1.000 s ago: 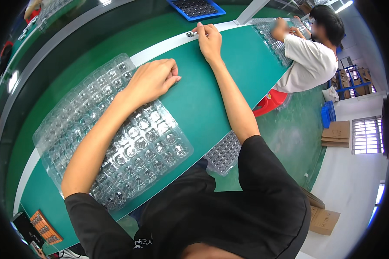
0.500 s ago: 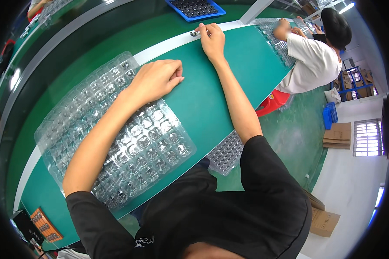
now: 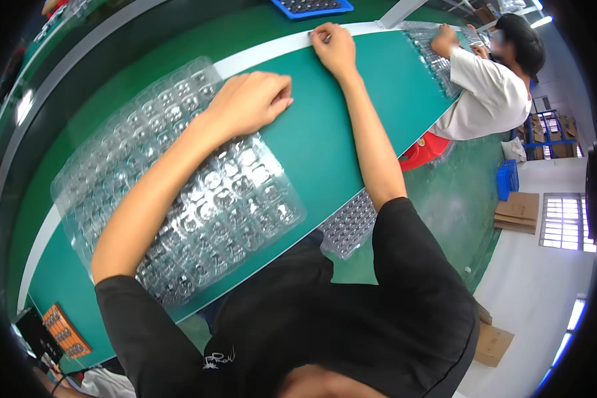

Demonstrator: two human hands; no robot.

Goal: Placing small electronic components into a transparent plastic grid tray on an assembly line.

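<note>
A large clear plastic blister tray [image 3: 272,192] with rows of round pockets lies on the green work surface [image 3: 312,146]. Shiny dark bits show in many pockets. My left forearm crosses this tray, and my left hand [image 3: 252,103] hovers at or rests on its far right edge. Its fingers are curled in, hiding whatever they may hold. Farther right, my right hand [image 3: 335,50] is at the white strip [image 3: 272,50] along the far edge. Thumb and fingers are pinched around a small dark part [image 3: 326,39], mostly covered by them.
A blue tray of small dark parts [image 3: 315,9] sits beyond the far edge. At right, a co-worker in a light shirt [image 3: 487,93] handles another clear tray [image 3: 438,69]. A red stool [image 3: 426,151] stands beside the surface. An orange rack [image 3: 66,331] lies at the lower left.
The small dark part that showed beside my right fingertips on the white strip is now within the right hand's fingers. My view has shifted slightly; the left hand keeps its place by the tray.
</note>
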